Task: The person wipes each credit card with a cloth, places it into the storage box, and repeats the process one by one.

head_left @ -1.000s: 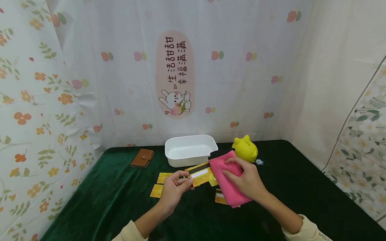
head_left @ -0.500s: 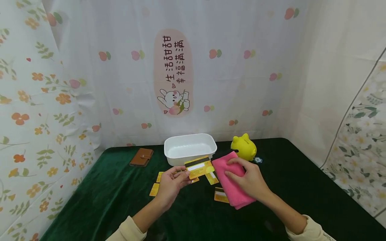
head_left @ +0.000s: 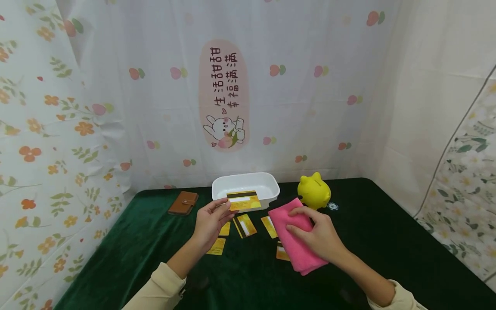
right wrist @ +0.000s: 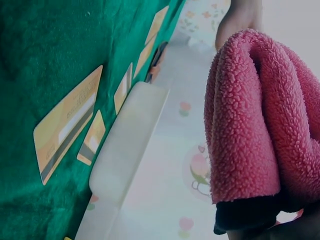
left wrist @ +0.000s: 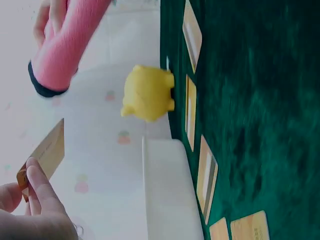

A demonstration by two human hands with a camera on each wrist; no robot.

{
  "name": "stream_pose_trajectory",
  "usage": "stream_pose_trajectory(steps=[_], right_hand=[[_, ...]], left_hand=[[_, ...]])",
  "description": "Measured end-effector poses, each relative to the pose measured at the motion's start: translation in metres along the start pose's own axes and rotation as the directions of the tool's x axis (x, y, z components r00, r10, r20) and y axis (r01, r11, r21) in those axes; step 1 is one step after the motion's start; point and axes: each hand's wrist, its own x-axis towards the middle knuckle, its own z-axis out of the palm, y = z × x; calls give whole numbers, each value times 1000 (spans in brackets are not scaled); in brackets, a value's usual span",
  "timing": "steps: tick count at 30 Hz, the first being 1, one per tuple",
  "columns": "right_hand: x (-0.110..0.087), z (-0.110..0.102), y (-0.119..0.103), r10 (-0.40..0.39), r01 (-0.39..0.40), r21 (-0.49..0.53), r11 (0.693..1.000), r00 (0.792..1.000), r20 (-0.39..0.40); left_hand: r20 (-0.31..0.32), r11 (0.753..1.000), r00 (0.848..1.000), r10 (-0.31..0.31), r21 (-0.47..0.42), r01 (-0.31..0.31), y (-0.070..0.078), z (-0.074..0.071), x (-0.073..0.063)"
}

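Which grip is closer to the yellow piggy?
Right. The right grip, with the pink cloth, is in front of the piggy; the left grip, with a card, is farther off, leftward.

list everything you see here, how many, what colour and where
tablecloth: 1, dark green, across the lower head view
plastic tub: 1, white, back centre of the tablecloth
piggy bank: 1, yellow, right of the plastic tub
poker chip: 1, blue-grey and white, beside the piggy bank
wallet: 1, brown, left of the plastic tub
loose bank cards: 5, yellow, lying on the tablecloth
held bank card: 1, yellow, raised
cloth: 1, pink, dark-edged, raised
curtains: count unclear, white, printed, behind and beside
left hand: 1, bare, pinching the held bank card
right hand: 1, bare, gripping the cloth
sleeves: 2, cream, bottom edge
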Motion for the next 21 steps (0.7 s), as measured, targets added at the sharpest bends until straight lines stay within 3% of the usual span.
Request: stream_pose_trajectory(steps=[8,21], right_hand=[[0,3,1,19,-19,-5,1000,1000,9],[2,4,-1,25,-25,20,999,999,44]], left_hand=[[-71,999,996,-44,-6,43,-4,-12,24],[-155,998,986,-59,-21,57,-5,-27,62]])
